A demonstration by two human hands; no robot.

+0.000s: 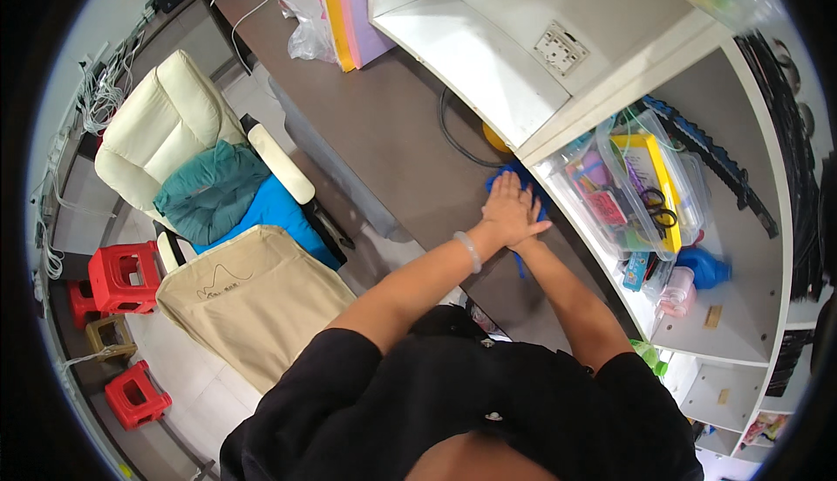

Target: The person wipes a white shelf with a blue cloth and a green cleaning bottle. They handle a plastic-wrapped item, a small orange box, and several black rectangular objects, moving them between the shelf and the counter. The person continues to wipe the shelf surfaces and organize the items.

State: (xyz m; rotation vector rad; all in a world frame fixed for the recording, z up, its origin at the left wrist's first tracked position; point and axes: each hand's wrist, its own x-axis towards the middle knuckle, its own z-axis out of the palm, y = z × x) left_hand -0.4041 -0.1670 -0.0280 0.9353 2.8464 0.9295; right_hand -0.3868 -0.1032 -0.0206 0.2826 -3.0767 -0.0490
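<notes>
A bunched blue cloth (540, 192) lies on the brown desktop (379, 134), against the foot of the white shelf unit. My left hand (507, 209) is laid flat, palm down, across my right hand (523, 243), with its thumb pointing right. Most of the right hand is hidden beneath it; the part that shows rests on the cloth. A pale bangle (468, 252) circles my left wrist. Just beyond the hands, a dark cable (448, 124) curves over the desktop beside a partly hidden yellow round object (495, 137).
The white shelf unit (471, 49) rises along the desk's right side. Its lower shelf holds a clear plastic box (608, 186) with scissors (657, 208) and a blue bottle (703, 268). Folders (356, 10) stand at the back. A cream chair (170, 108) and red stools (124, 278) are left.
</notes>
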